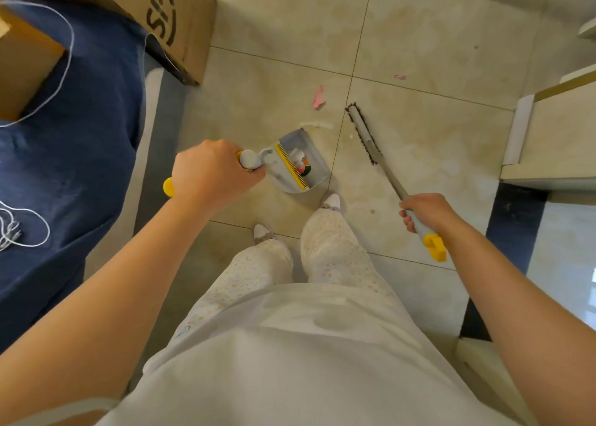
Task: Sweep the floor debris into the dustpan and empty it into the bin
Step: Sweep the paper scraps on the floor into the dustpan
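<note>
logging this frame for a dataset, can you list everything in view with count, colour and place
dustpan: 1, grey with yellow comb, floor centre, scraps inside
broom: 1, grey, yellow handle end, right of dustpan
pink scraps: 2, floor beyond dustpan
white scrap: 1, at dustpan mouth
cardboard boxes: 2, brown, upper left
blue cloth: 1, left
white cord: 1, on cloth
left hand: grips dustpan handle
right hand: grips broom handle

The grey dustpan has a yellow comb strip; pink scraps dot beige tiles; the trousers are white, speckled.
</note>
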A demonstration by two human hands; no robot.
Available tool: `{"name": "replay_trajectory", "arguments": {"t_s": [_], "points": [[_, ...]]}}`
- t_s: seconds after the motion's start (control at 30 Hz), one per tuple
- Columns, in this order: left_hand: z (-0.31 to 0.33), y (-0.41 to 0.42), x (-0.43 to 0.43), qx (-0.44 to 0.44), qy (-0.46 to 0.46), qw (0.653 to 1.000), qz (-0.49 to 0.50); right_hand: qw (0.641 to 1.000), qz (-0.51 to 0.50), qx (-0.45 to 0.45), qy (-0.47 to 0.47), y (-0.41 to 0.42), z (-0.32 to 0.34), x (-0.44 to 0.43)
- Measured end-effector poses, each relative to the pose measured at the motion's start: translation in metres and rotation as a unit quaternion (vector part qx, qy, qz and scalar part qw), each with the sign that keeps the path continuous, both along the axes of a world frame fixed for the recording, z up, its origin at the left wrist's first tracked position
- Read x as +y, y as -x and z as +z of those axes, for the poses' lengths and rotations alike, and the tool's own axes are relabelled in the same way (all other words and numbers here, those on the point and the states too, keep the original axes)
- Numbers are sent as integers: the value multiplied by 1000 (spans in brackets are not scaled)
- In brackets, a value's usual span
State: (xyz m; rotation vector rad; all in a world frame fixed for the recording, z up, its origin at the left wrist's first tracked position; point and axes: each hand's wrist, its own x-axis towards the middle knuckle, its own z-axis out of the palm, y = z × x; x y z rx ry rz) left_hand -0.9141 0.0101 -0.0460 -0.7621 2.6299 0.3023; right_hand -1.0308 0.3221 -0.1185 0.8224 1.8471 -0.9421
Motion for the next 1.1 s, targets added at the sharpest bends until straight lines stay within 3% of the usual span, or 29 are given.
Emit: {"name": "replay_trajectory", "arguments": {"t_s": [0.27,0.6,0.73,0.93,1.1], "points": [[2,57,29,-18,27,999,-3,999,53,-2,7,66,-16,10],[3,83,47,-33,40,999,-2,985,49,-161,42,53,-25,2],[5,85,38,-30,29,999,-8,986,80,-138,56,43,-9,10],[7,71,17,-30,22,999,0,989,-7,-130,77,42,3,10],[6,54,-12,-8,8,1000,25,991,-21,-107,73,56,7,-5]]}}
